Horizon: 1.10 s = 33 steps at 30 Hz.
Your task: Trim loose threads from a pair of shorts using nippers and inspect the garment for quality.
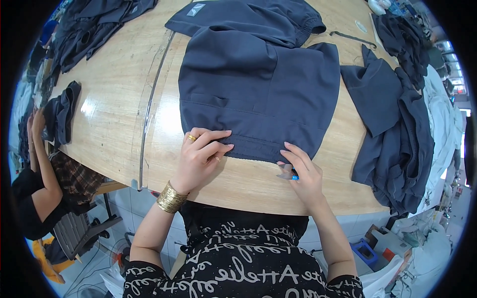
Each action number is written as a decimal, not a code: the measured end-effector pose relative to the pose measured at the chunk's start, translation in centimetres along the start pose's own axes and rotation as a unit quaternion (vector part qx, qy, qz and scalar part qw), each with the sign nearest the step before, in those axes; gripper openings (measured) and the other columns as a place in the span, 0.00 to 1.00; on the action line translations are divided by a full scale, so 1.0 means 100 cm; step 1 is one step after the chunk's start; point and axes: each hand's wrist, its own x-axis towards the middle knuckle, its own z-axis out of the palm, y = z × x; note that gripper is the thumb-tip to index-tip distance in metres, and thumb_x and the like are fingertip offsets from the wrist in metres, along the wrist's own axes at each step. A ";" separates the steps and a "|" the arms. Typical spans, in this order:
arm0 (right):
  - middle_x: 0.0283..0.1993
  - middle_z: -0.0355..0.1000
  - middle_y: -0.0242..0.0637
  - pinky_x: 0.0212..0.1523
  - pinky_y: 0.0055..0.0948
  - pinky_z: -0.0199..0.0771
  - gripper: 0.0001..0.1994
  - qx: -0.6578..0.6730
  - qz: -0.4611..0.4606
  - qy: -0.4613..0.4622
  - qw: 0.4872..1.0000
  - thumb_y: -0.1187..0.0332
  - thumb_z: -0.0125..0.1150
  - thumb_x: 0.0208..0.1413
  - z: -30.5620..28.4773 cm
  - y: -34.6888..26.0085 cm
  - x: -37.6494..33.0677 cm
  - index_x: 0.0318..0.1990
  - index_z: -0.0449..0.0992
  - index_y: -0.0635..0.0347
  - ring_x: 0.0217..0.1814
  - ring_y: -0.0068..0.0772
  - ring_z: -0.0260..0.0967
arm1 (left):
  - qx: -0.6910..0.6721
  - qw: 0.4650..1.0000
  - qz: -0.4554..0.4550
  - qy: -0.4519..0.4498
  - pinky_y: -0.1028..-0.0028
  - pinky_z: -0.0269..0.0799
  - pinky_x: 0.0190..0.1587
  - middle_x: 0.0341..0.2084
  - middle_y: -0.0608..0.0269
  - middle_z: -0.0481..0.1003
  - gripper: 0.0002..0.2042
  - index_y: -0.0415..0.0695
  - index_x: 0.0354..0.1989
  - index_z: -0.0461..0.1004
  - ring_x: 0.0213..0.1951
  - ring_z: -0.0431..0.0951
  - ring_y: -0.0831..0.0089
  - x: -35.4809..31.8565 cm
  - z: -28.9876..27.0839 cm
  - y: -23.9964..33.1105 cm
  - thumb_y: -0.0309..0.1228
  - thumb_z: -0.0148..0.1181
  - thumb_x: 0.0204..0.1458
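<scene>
Head view: dark navy garment [258, 89] lies flat at centre of the wooden desk [114, 114], its hem edge toward the person at 6 o'clock. Left hand [201, 154] rests on the hem at about 7 o'clock of the garment, fingers [218, 141] flat and pressed on the fabric, grip not closed on anything; gold ring on one finger, wide gold bracelet [171, 197] at the wrist. Right hand [303, 174] sits at 5 o'clock of the garment, fingertips touching the hem edge, grip closed on a small thread snipper [288, 172] with a blue tip tucked under the palm. A second navy piece [248, 20] lies folded at 12 o'clock, overlapping the top of the garment. Pile of the same dark cloth [397, 134] at 3 o'clock, hanging off the desk edge. More dark pieces [89, 25] at 10–11 o'clock. A metal strip [149, 109] runs along the desk left of the garment. At 8–9 o'clock, another person [37, 193] sits at the desk edge, handling a small dark piece [62, 114].
</scene>
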 end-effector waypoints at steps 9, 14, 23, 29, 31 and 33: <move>0.32 0.74 0.39 0.35 0.25 0.70 0.10 0.081 0.237 -0.010 0.968 0.77 0.64 0.45 -0.032 -0.002 0.017 0.37 0.73 0.65 0.30 0.29 0.71 | 0.054 0.998 0.011 0.010 0.71 0.66 0.40 0.38 0.65 0.77 0.08 0.42 0.34 0.77 0.37 0.73 0.67 0.021 -0.018 0.005 0.22 0.63 0.43; 0.19 0.59 0.32 0.26 0.22 0.55 0.12 0.215 0.303 0.023 0.928 0.64 0.59 0.55 -0.029 0.033 0.050 0.29 0.70 0.65 0.23 0.22 0.51 | -0.143 0.947 -0.284 -0.057 0.74 0.67 0.31 0.24 0.52 0.74 0.10 0.37 0.36 0.74 0.25 0.73 0.69 0.054 -0.019 -0.014 0.33 0.56 0.55; 0.18 0.60 0.32 0.25 0.22 0.56 0.12 0.190 0.326 0.043 0.925 0.63 0.64 0.51 -0.030 0.031 0.048 0.27 0.73 0.64 0.23 0.21 0.54 | -0.147 0.955 -0.251 -0.056 0.73 0.68 0.33 0.26 0.55 0.75 0.11 0.37 0.37 0.75 0.28 0.73 0.69 0.041 -0.018 -0.012 0.33 0.57 0.54; 0.46 0.70 0.29 0.31 0.20 0.66 0.14 0.177 0.190 -0.156 0.953 0.78 0.69 0.35 -0.072 0.011 0.027 0.35 0.80 0.60 0.30 0.20 0.66 | -0.101 0.970 -0.036 -0.218 0.62 0.63 0.56 0.43 0.59 0.75 0.17 0.46 0.50 0.74 0.48 0.72 0.62 0.012 -0.054 0.012 0.35 0.60 0.51; 0.46 0.71 0.30 0.32 0.20 0.66 0.13 0.189 0.206 -0.155 0.948 0.78 0.69 0.36 -0.081 0.002 0.031 0.35 0.80 0.60 0.29 0.21 0.65 | -0.130 0.969 -0.059 -0.200 0.63 0.64 0.55 0.44 0.59 0.75 0.17 0.45 0.49 0.74 0.48 0.72 0.62 0.012 -0.062 0.011 0.34 0.59 0.52; 0.45 0.72 0.32 0.32 0.21 0.69 0.15 0.165 0.170 -0.109 0.965 0.80 0.66 0.39 -0.079 0.004 0.036 0.38 0.79 0.57 0.29 0.22 0.67 | -0.215 0.943 -0.209 -0.145 0.66 0.67 0.54 0.47 0.58 0.74 0.14 0.44 0.48 0.74 0.50 0.73 0.60 0.021 -0.067 0.018 0.29 0.56 0.53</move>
